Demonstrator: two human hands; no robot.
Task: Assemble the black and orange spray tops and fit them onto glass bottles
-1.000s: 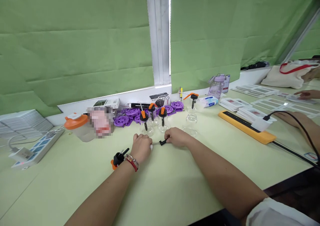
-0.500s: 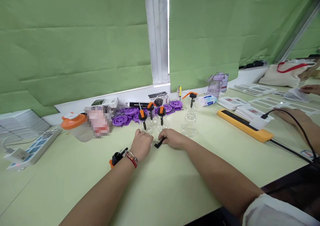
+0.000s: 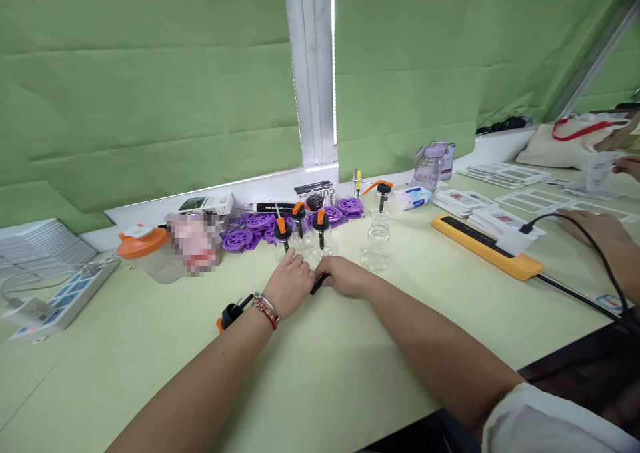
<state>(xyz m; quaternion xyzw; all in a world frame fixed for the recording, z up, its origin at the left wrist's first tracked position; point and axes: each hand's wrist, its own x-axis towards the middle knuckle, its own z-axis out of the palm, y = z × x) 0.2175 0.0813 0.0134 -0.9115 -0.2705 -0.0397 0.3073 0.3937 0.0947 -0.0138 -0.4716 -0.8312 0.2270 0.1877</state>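
Observation:
My left hand is closed, its fingertips right up against my right hand. A black angled plastic part is pinched in my right fingers, its lower end toward the left fingertips. The thin coil spring seen between my hands earlier is now hidden by the left fingers. By my left wrist lies a black dispenser lid with an orange lever. Just beyond my hands stand glass jars with black and orange lids, one lid in front. To their right is a clear glass jar.
Purple plastic wheels lie behind the jars. At left are an orange-lidded shaker and a white power strip. A yellow power strip with cables sits at right, near another person's hand and white cards.
My left hand has moved right to meet my right hand, and the spring between them is no longer visible. My right hand stays nearly in place with the black part.

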